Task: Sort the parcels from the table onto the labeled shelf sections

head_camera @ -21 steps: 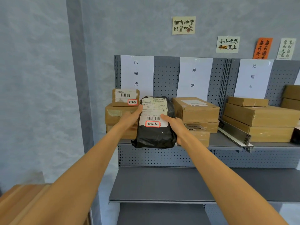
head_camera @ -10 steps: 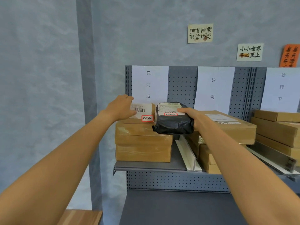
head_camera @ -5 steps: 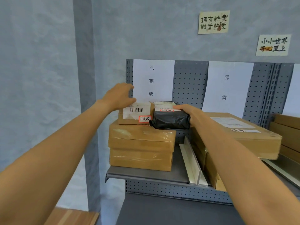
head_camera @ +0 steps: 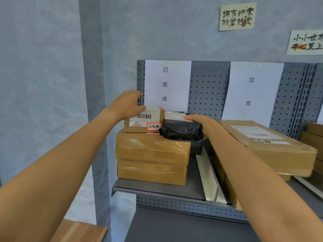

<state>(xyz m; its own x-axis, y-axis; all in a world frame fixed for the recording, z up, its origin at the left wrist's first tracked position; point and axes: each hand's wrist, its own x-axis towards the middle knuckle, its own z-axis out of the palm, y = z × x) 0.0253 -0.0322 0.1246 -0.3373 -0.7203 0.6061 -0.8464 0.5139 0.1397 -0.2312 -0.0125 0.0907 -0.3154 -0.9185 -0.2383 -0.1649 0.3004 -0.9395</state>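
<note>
A black plastic-wrapped parcel [head_camera: 180, 130] with a white label lies on top of a stack of two taped brown boxes [head_camera: 152, 158] in the leftmost shelf section, under a white paper sign [head_camera: 167, 84]. My right hand [head_camera: 199, 122] grips the parcel's right end. Next to it sits a small brown box [head_camera: 145, 122] with a barcode label and a red-edged sticker. My left hand [head_camera: 127, 105] rests on that box's top left corner, fingers curled over it.
A white divider [head_camera: 208, 179] separates this section from the one on the right, where a large brown box [head_camera: 269, 145] lies under another paper sign [head_camera: 253, 91]. A lower grey shelf [head_camera: 183, 227] shows below. A wooden table corner [head_camera: 78, 231] is at the bottom left.
The black parcel went from held in front of the shelf with both hands to lying on the box stack. My left hand moved to the small box.
</note>
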